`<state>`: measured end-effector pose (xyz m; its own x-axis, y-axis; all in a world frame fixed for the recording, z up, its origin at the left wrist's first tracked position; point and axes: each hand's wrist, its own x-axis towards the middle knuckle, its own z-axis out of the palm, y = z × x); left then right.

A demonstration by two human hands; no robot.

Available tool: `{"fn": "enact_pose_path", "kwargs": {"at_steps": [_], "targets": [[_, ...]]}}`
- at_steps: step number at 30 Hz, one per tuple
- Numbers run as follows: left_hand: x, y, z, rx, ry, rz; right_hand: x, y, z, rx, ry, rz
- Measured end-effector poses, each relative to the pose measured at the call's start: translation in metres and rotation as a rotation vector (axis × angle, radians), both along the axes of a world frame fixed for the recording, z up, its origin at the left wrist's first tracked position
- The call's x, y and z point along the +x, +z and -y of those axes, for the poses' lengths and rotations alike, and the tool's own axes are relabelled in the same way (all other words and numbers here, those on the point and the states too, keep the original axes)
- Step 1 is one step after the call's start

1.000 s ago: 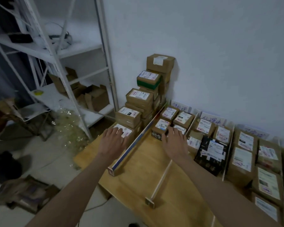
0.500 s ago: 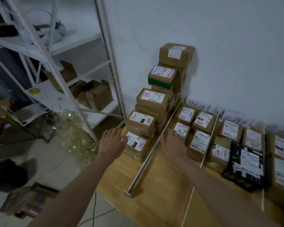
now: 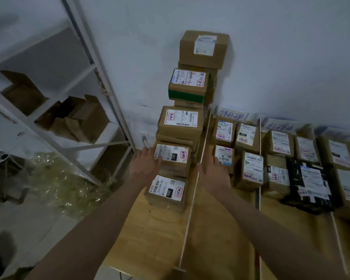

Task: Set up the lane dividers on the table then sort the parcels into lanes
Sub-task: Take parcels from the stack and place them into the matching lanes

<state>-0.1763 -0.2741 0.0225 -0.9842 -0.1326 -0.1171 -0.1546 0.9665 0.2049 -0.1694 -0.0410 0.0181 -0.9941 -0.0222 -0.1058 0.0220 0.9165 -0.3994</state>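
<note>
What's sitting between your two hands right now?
In the head view, the lane divider and a labelled parcel lie between the left hand and right hand.

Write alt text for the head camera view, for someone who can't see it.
A person's left hand rests flat against a labelled parcel in the leftmost lane of a wooden table, while the right hand lies open beside the thin lane divider. Stacked cardboard parcels rise against the white wall; more fill the lanes to the right.

A plain white wall backs the dim room, with a white metal shelving rack holding open cardboard boxes at left.
</note>
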Motion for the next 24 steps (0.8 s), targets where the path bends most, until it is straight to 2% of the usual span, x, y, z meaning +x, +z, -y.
{"fn": "enact_pose_path", "kwargs": {"at_steps": [2,11,19,24], "targets": [[-0.019,-0.009,0.005,0.021,0.032,0.068,-0.002,-0.004,0.005,0.008,-0.026,0.015],[-0.05,-0.047,0.001,0.46,0.258,0.189,0.004,-0.018,0.01,-0.034,-0.151,0.061],[-0.058,-0.049,0.012,0.515,0.255,0.176,0.014,-0.01,0.004,-0.019,-0.187,0.035],[-0.047,-0.024,0.019,0.555,0.217,0.142,0.022,0.0,0.002,-0.017,-0.193,-0.011]]}}
